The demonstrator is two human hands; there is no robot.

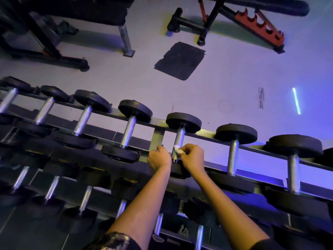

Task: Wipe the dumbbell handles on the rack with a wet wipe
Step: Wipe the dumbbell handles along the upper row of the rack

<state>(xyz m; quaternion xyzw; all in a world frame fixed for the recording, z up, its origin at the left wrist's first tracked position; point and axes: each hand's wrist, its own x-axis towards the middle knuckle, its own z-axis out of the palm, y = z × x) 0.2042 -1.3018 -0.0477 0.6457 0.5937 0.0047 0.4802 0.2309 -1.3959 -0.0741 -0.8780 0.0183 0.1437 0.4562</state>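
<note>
1. Rack [157, 137]: the top tier holds a row of dumbbells [135, 110], handles running 12 to 6 o'clock.
2. Wet wipe [177, 149]: pinched in my right hand [193, 157] and pressed on the dumbbell handle [179, 139], fifth counting from 9 o'clock, near its 6 o'clock end.
3. Left hand [159, 158]: at that handle's 9 o'clock, fingers curled. I cannot tell whether it grips anything.

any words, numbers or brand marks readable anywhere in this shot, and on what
No text reads clearly anywhere.
Yellowish marks on the lower-tier dumbbell heads: too blurred to read.
A dark scribble on the grey floor: not legible.
The wet wipe pinched in the right hand: no print visible.
</note>
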